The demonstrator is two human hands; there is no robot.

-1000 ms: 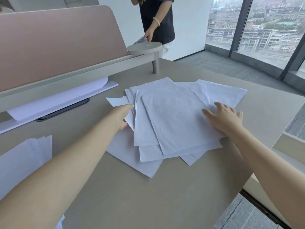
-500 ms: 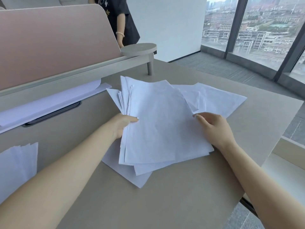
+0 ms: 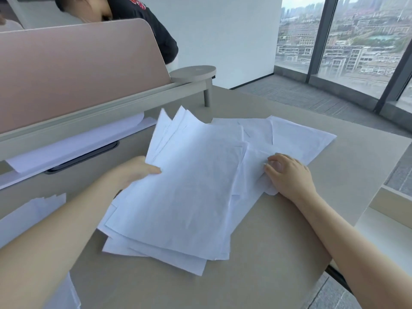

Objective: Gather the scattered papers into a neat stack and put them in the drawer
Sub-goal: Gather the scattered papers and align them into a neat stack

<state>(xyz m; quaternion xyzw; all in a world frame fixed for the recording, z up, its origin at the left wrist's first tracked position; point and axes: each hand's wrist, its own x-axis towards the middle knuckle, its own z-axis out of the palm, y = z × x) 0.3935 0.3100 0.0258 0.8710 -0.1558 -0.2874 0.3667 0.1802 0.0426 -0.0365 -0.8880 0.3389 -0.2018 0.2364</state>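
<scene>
A loose pile of white papers point(image 3: 187, 188) lies fanned out on the beige desk point(image 3: 256, 275). My left hand point(image 3: 136, 172) grips the left edge of the upper sheets, thumb on top, and their far corners are raised. My right hand point(image 3: 287, 175) presses down with bent fingers on a crumpled sheet at the pile's right side. Further sheets point(image 3: 298, 137) spread flat beyond my right hand toward the desk's far right. No drawer is in view.
A pink divider panel point(image 3: 73, 72) with a grey rail stands at the back left, with white paper point(image 3: 73, 146) tucked under it. More sheets point(image 3: 29, 215) lie at the left edge. A person in a dark shirt point(image 3: 145, 25) bends behind the divider. The desk edge drops off on the right.
My left hand has pulled the gathered sheets nearer and to the left, fanning their far corners. My right hand moved off that bundle onto a crumpled sheet further right. The person behind has bent down.
</scene>
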